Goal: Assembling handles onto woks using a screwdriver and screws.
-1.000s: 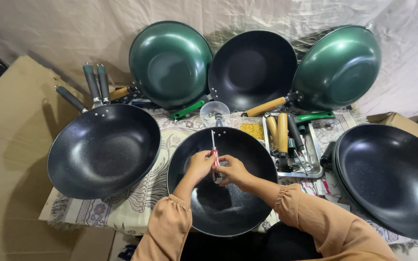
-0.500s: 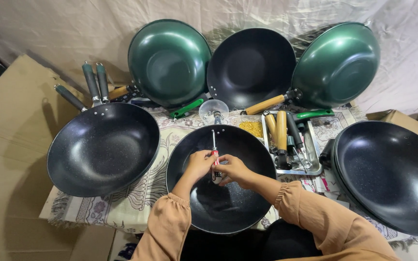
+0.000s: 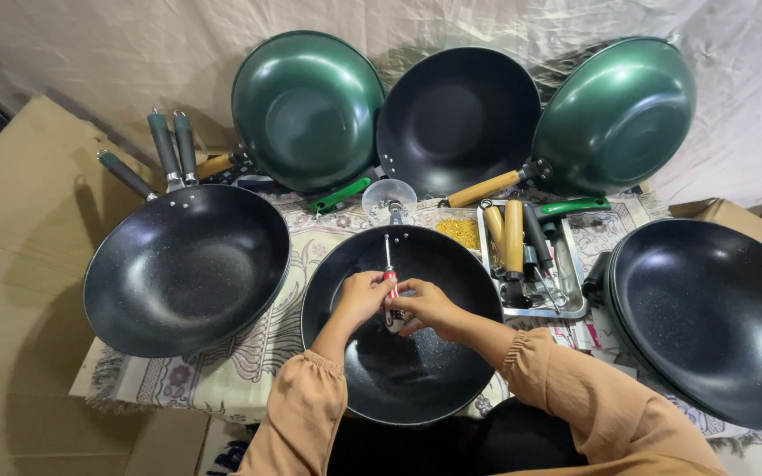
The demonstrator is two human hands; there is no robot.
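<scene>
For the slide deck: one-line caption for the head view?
Both hands, left hand and right hand, hold a screwdriver over a black wok among other woks.

Head camera looks steeply down, seemingly close.

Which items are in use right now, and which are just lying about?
In use:
- left hand and right hand, both on the screwdriver
- black wok under the hands, the screwdriver tip at its far rim

Lying about:
- green woks and
- propped black wok
- black woks at left and right
- metal tray of loose handles
- patterned cloth
</scene>
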